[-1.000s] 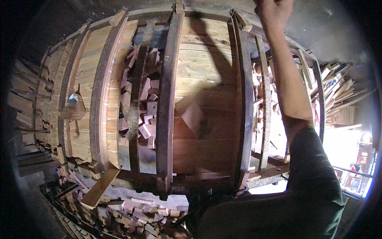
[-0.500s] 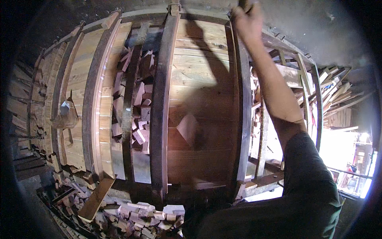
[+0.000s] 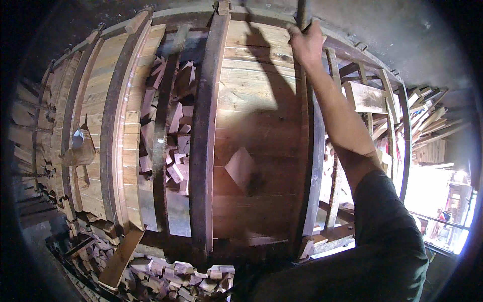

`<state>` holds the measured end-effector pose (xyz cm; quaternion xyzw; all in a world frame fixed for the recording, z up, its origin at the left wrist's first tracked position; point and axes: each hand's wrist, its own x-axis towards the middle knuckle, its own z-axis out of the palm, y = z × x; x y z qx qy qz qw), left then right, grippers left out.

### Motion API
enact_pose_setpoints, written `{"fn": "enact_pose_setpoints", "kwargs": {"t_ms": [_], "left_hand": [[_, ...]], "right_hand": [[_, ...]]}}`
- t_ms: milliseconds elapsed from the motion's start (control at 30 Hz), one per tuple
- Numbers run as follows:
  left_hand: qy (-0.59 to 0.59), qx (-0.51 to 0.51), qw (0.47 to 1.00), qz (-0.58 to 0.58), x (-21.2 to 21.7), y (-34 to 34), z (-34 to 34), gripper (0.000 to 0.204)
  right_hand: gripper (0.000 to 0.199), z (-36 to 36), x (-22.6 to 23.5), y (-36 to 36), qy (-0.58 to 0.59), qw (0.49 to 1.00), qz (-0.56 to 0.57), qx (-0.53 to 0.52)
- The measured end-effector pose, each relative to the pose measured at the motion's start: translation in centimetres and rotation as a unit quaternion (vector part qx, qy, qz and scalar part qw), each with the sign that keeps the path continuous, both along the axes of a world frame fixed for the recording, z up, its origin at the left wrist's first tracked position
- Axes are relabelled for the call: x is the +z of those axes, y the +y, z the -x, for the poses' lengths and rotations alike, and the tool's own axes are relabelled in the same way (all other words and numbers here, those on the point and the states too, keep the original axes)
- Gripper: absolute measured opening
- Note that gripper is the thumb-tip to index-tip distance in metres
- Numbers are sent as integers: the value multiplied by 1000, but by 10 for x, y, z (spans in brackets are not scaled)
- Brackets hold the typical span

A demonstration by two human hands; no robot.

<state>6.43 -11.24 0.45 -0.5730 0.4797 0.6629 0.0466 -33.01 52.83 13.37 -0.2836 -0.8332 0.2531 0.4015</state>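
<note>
Right hand (image 3: 306,44) clenched around a dark upright bar (image 3: 302,12) at the top of the plank wall (image 3: 251,116); left hand out of view, grip cannot be told. To do this well: keep the fist tight and pull straight along the bar, elbow clear of the wall's posts. Count: one bar, one hand visible, one pile of wood blocks (image 3: 168,136) left of the wall's middle post (image 3: 204,151).

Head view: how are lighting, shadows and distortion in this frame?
Head view: strong fisheye, the dark upright beams bow outward and the corners go black; a blown-out bright patch sits at lower right; the raised right hand, gripping a dark bar, throws an arm shadow over the wooden planks; the scrap blocks look reasonably sharp.
</note>
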Motion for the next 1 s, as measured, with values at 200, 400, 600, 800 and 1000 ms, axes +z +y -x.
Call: {"fn": "enact_pose_setpoints", "kwargs": {"t_ms": [200, 400, 600, 800, 1000], "left_hand": [[7, -23, 1000, -17, -5, 7, 22, 19], [1, -1, 1000, -6, -8, 10, 18, 19], [-11, -2, 1000, -5, -19, 19, 35, 19], [-16, -7, 1000, -2, -18, 22, 42, 19], [-11, 6, 1000, 2, -6, 20, 31, 19]], "right_hand": [[49, -4, -147, 58, -225, 971, -44, -61], [39, 31, -75, 38, -215, 961, 172, 7], [49, 67, -27, 38, 64, 996, -49, -31], [49, 68, -125, 49, -359, 923, 129, 57], [49, 41, -134, 21, -424, 894, 107, 98]]}}
